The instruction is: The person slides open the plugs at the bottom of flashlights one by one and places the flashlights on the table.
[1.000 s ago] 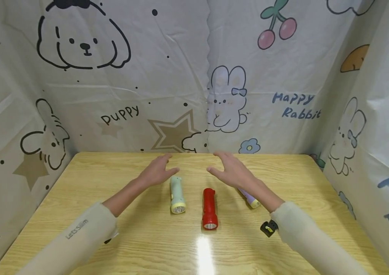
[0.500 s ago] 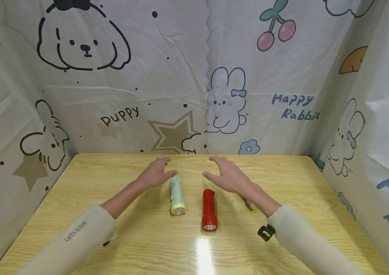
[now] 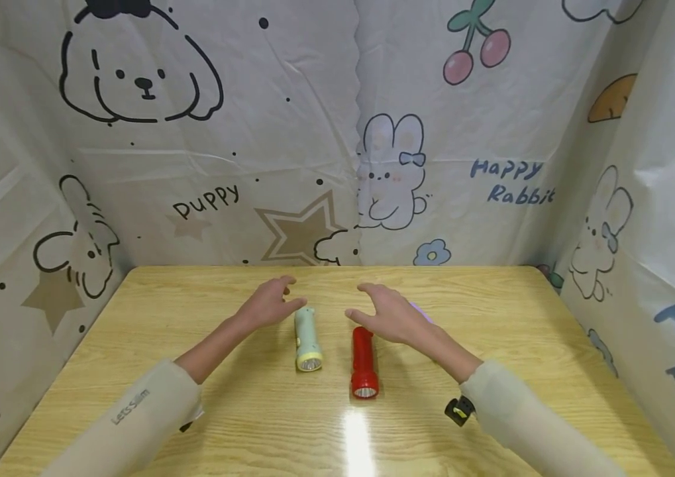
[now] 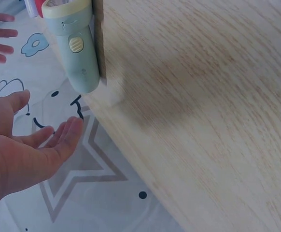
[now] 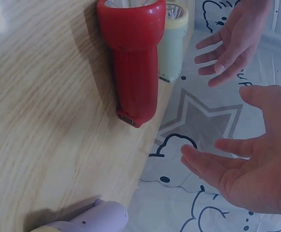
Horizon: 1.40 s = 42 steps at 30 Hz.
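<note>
The left hand (image 3: pixel 265 306) and the right hand (image 3: pixel 389 315) hover empty, fingers spread from thumbs, near the far ends of the green flashlight (image 3: pixel 308 339) and, to its right, the red flashlight (image 3: pixel 363 363) on the table (image 3: pixel 254 424), so I'd close gently round their slim ends.

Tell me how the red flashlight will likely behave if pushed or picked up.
The red flashlight will probably keep its shape when gripped, since its casing looks rigid. Its glossy finish suggests some slipperiness. Lying on its side with a rounded body and a wider head, it may roll in a curve if nudged.
</note>
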Tool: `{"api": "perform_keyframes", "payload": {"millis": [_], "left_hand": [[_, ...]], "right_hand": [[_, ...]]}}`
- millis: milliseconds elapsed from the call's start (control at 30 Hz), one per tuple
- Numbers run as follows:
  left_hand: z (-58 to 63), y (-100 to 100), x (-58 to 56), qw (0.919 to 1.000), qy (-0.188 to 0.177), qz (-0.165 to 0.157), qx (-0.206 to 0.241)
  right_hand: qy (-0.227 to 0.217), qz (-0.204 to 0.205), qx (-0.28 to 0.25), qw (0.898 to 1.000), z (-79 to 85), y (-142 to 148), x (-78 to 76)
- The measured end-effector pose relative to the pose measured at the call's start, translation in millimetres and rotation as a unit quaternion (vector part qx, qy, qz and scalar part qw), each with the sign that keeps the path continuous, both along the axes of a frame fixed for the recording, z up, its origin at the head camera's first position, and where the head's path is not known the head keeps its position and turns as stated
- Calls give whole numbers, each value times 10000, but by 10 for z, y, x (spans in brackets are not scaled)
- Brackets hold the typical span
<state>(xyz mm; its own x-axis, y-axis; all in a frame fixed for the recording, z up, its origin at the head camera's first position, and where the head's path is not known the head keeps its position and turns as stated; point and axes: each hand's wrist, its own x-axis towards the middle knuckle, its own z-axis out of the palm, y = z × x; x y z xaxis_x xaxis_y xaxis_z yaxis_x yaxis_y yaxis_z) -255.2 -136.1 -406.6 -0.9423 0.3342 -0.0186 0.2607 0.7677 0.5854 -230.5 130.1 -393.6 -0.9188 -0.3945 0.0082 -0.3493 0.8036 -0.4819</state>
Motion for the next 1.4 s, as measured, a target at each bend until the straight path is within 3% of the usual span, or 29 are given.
{"api": "perform_keyframes", "payload": {"millis": [633, 867, 1400], "left_hand": [[-104, 12, 32, 9997, -193, 154, 80], [-129, -1, 34, 9996, -217, 162, -29], [-197, -48, 58, 9988, -386, 294, 0]], "right_hand": [[-52, 323, -176, 9993, -64, -139, 8], [-332, 389, -231, 9984, -51, -207, 31], [-503, 581, -366, 9964, -169, -326, 26]]}}
